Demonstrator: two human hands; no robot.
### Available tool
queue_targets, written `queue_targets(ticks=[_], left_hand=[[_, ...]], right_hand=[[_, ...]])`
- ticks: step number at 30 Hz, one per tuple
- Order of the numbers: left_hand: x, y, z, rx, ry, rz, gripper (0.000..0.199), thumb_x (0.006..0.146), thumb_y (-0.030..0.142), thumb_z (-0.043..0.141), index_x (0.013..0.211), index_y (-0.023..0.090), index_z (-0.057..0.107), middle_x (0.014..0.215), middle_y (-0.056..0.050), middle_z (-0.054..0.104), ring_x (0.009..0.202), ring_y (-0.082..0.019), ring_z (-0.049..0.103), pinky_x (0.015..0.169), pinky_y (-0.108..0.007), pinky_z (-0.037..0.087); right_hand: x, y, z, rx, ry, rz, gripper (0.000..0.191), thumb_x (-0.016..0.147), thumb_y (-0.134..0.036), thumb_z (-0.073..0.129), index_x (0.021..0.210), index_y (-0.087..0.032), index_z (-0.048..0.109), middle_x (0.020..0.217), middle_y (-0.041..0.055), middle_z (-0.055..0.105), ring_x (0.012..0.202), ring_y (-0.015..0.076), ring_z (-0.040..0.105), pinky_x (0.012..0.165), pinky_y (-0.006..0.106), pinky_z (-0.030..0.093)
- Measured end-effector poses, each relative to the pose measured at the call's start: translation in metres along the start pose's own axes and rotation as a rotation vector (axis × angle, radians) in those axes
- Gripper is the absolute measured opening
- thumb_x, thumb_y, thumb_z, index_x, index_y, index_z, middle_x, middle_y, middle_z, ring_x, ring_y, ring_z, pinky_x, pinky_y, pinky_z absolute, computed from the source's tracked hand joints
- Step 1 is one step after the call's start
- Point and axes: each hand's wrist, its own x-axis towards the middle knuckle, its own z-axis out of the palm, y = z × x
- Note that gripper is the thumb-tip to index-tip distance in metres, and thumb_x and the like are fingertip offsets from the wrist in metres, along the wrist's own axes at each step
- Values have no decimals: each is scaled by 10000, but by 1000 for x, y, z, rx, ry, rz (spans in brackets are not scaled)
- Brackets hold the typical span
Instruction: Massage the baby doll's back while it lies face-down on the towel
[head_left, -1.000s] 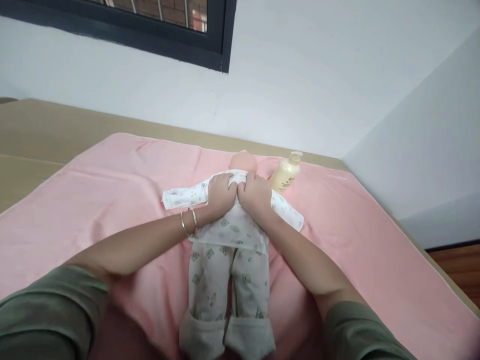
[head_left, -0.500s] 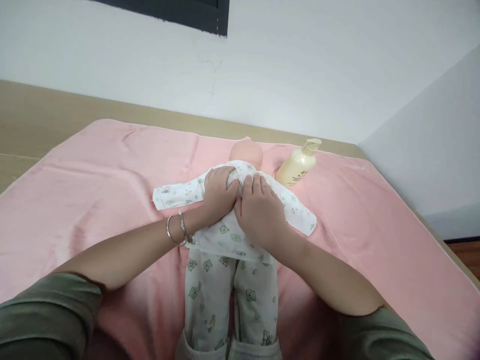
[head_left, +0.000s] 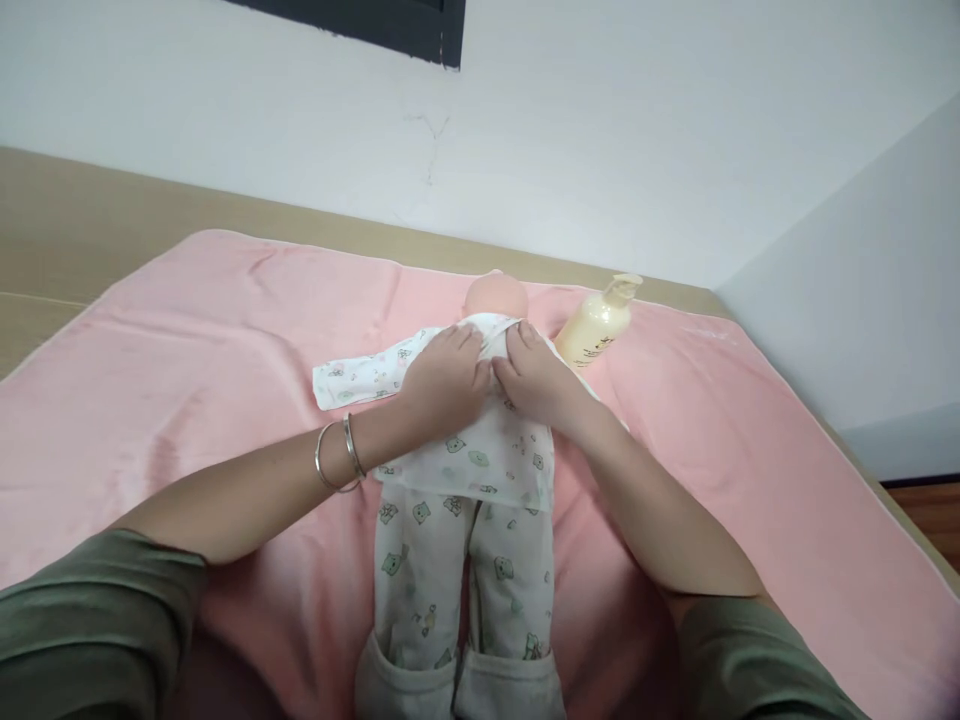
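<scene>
A baby doll lies stretched out, with its round bare head [head_left: 496,296] at the far end. It has on a white baby shirt [head_left: 469,460] and matching trousers [head_left: 427,560], both printed with small green animals. My left hand [head_left: 448,380] is at the upper front of the shirt, its fingers curled on the cloth below the neckline. Beside it, my right hand [head_left: 541,378] pinches a fold of the shirt near the collar. Cloth is gathered between the two hands. The shirt's left-side sleeve lies spread out; my right hand and forearm mostly cover the other one.
A pink blanket [head_left: 247,400] is spread under the doll over a wooden surface [head_left: 75,220]. Just right of the doll's head leans a cream pump bottle [head_left: 596,325]. A white wall [head_left: 562,140] rises behind, with a dark frame [head_left: 405,28] on it.
My right hand, flat on the shirt before, has moved up toward the collar and curled its fingers into the cloth. My left hand has shifted slightly right, and its fingers have bent.
</scene>
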Motion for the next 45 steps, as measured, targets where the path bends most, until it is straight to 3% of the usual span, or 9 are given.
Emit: queue_targets(ticks=[2, 5, 9, 14, 21, 29, 41, 45], left_hand=[[10, -8, -3, -34, -75, -91, 264, 965, 235, 363, 925, 138, 605, 1000, -148, 692, 965, -272, 647, 938, -443, 538], [20, -15, -2, -65, -113, -177, 282, 975, 272, 338, 872, 158, 574, 916, -122, 680, 832, -243, 622, 840, -414, 535], [24, -18, 6, -83, -83, -182, 309, 963, 295, 331, 924, 147, 600, 982, -138, 694, 897, -268, 624, 886, -438, 518], [27, -21, 16, -131, -37, -209, 389, 950, 317, 326, 1043, 121, 648, 1104, -162, 705, 1039, -302, 630, 1000, -473, 494], [25, -23, 21, -180, 30, -236, 439, 938, 338, 361, 1160, 115, 667, 1208, -157, 699, 1196, -312, 603, 1124, -480, 441], [24, -23, 26, -158, 38, -240, 497, 956, 335, 339, 1280, 86, 621, 1305, -170, 665, 1238, -306, 584, 1141, -477, 427], [22, -21, 24, -185, 27, -254, 504, 958, 321, 353, 1314, 67, 601, 1344, -175, 651, 1273, -307, 566, 1170, -473, 403], [23, -22, 24, -179, 27, -226, 463, 961, 316, 341, 1242, 94, 635, 1299, -167, 675, 1219, -295, 592, 1143, -474, 423]], right_hand=[[-14, -18, 7, -91, 114, 40, 580, 1016, -269, 319, 1453, 101, 408, 1514, 331, 439, 1463, 436, 385, 1222, 604, 326], [-25, -34, 13, -147, 144, 15, 602, 1025, -287, 328, 1494, 86, 383, 1549, 334, 398, 1494, 445, 346, 1240, 586, 306], [-6, -15, 16, -54, 100, 24, 614, 1020, -296, 305, 1484, 96, 392, 1556, 320, 400, 1511, 413, 332, 1252, 575, 298], [17, 9, 25, 67, 176, 87, 658, 991, -347, 359, 1498, 73, 380, 1586, 292, 373, 1521, 386, 319, 1261, 570, 282], [13, 4, 28, 45, 188, 93, 656, 993, -339, 357, 1497, 81, 389, 1583, 285, 384, 1516, 381, 329, 1273, 543, 265], [14, 6, 28, 48, 199, 83, 664, 996, -356, 338, 1495, 78, 394, 1580, 288, 387, 1511, 380, 339, 1263, 561, 274], [14, 5, 27, 38, 196, 73, 653, 998, -347, 345, 1491, 79, 400, 1567, 290, 406, 1503, 382, 346, 1256, 554, 277], [13, 6, 29, 42, 208, 70, 656, 998, -353, 348, 1489, 78, 404, 1564, 297, 407, 1498, 390, 354, 1247, 566, 289]])
